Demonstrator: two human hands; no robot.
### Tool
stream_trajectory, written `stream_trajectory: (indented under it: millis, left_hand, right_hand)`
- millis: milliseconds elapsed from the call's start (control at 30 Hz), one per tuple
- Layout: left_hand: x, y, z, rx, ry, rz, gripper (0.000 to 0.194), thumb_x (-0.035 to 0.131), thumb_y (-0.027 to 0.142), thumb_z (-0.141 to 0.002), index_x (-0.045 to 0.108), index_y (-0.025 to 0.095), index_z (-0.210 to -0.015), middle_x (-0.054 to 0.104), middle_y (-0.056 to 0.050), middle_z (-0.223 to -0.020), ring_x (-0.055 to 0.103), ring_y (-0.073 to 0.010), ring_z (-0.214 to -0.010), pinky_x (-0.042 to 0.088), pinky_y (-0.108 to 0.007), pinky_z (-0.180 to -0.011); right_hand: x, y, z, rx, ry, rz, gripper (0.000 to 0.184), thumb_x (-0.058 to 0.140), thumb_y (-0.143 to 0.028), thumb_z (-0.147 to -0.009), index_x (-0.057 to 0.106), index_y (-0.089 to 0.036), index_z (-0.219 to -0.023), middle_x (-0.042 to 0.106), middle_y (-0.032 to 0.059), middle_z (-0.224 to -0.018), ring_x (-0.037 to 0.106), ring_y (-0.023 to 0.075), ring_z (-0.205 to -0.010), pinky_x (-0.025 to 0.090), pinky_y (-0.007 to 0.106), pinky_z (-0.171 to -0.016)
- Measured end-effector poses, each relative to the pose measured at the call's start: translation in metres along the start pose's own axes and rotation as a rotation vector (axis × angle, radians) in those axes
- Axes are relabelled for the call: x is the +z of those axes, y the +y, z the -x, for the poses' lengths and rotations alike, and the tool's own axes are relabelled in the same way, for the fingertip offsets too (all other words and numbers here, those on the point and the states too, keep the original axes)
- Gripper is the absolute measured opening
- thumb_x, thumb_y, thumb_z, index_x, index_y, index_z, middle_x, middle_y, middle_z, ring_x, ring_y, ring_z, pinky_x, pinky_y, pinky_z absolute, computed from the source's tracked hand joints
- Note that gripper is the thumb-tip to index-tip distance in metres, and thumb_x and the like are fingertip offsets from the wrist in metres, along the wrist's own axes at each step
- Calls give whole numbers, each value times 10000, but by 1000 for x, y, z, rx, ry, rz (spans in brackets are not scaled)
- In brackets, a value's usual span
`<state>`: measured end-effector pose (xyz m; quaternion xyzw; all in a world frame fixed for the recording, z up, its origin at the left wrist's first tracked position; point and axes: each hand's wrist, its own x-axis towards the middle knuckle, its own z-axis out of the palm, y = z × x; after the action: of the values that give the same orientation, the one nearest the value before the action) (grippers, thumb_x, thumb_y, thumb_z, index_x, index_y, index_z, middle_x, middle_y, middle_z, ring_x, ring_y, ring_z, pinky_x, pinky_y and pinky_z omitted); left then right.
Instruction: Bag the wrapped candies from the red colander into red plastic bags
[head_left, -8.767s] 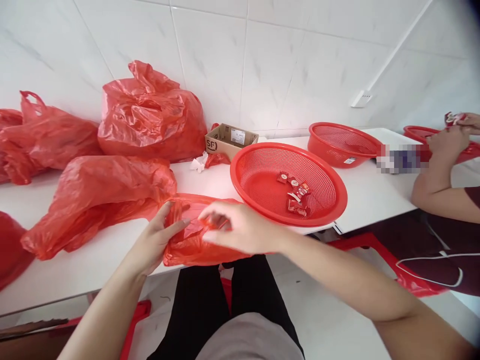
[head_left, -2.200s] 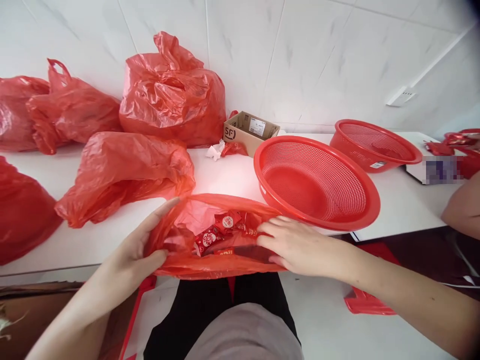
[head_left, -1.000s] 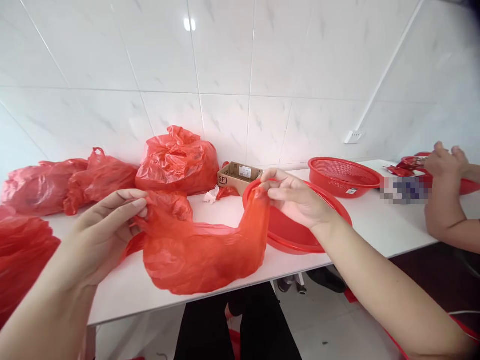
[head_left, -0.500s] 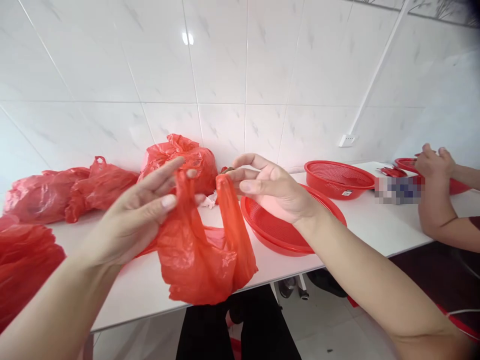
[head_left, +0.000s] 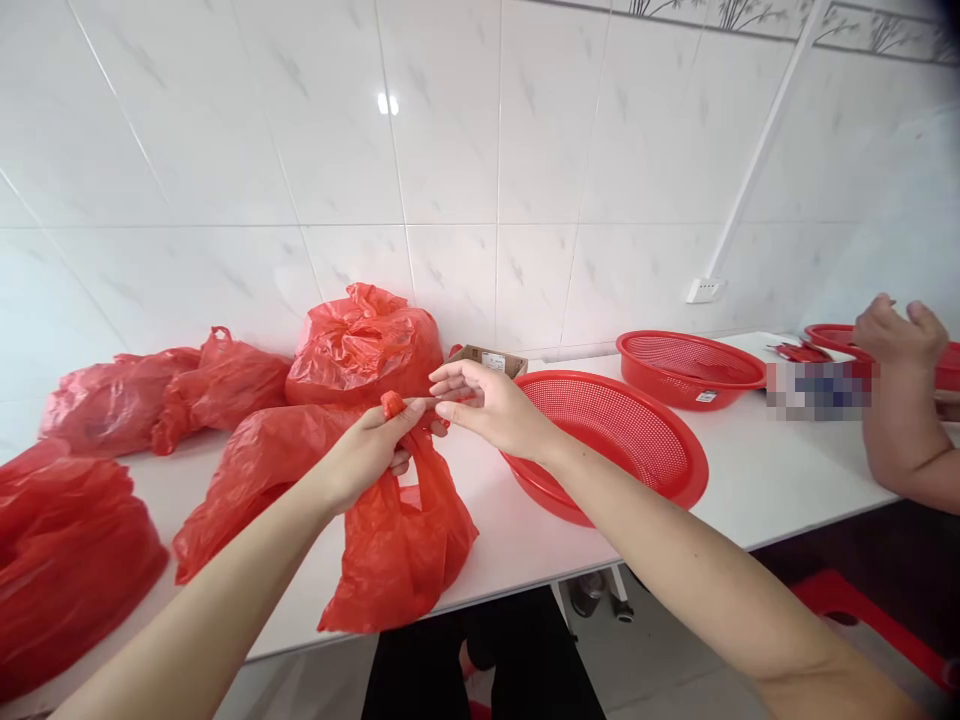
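Left hand [head_left: 369, 450] nearer right hand [head_left: 499, 410], one bag [head_left: 412, 550] below, three baskets [head_left: 696, 470]

A white tabletop [head_left: 765, 465] carries red plastic bags [head_left: 364, 350], perforated red baskets [head_left: 600, 440] and a cardboard box [head_left: 511, 364] (partly hidden)

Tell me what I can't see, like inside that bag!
All in the head view:
Inside the held bag: red plastic hides it.
Whether the right hand touches it: overlap with the left hand hides that.
Front of the box: the right hand covers most.
Rest of the leftmost bag: cut off by the left edge.
The thing beside the other person's arm: blurry squares hide it.
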<state>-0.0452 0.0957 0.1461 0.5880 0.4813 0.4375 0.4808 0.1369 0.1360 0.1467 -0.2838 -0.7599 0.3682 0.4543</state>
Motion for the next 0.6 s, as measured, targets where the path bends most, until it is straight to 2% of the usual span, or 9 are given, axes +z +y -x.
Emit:
stream_trajectory:
  millis: [100, 167, 300, 400, 500, 600]
  left_hand:
    - [1, -6, -1, 59, 12, -23, 473, 539, 557, -914, 668, 192, -1184, 565, 0, -845, 311, -52, -522, 302, -227, -503]
    - [2, -7, -1, 88, 19, -32, 493, 533, 575, -909, 649, 206, -1216, 539, 17, -811, 314, -58, -522, 313, -228, -506]
    - [-2, -4, 1, 116, 27, -122, 490, 500, 587, -916, 615, 215, -1212, 547, 29, -742, 403, -94, -537, 412, -254, -558]
    - [-9, -5, 2, 90, 37, -300, 418, 471, 593, -918, 629, 211, -980, 489, 41, -654, 461, -126, -549, 456, -274, -559]
    - [-16, -5, 5, -12, 5, -433, 416, 554, 569, -867, 531, 204, -669, 434, 44, -537, 436, -131, -467, 408, -272, -458]
    - [-20, -1, 9, -68, -89, -359, 386, 561, 525, -872, 579, 193, -676, 568, 0, -549, 497, -142, -462, 449, -296, -504]
  right_hand:
    - [3, 14, 1, 55, 56, 43, 403, 715, -227, -793, 569, -239, -1168, 607, 56, -1204, 641, 167, -994, 543, 401, -917]
    - [7, 20, 1, 66, 48, -2, 438, 738, -238, -774, 548, -245, -1168, 627, 41, -1146, 647, 165, -969, 540, 400, -911]
    - [13, 19, 3, 75, 4, -209, 280, 662, -211, -822, 536, -219, -1073, 641, -5, -883, 654, 145, -815, 549, 359, -815]
    - [15, 10, 10, -10, 54, -170, 259, 649, -190, -822, 547, -225, -1057, 624, -9, -901, 622, 132, -810, 533, 331, -803]
    - [16, 1, 20, -116, 39, -83, 206, 627, -162, -833, 583, -225, -1025, 604, -4, -921, 597, 128, -829, 521, 310, -804]
    - [17, -4, 29, -105, -9, -95, 161, 643, -179, -841, 605, -225, -991, 609, 3, -949, 594, 124, -823, 519, 301, -791]
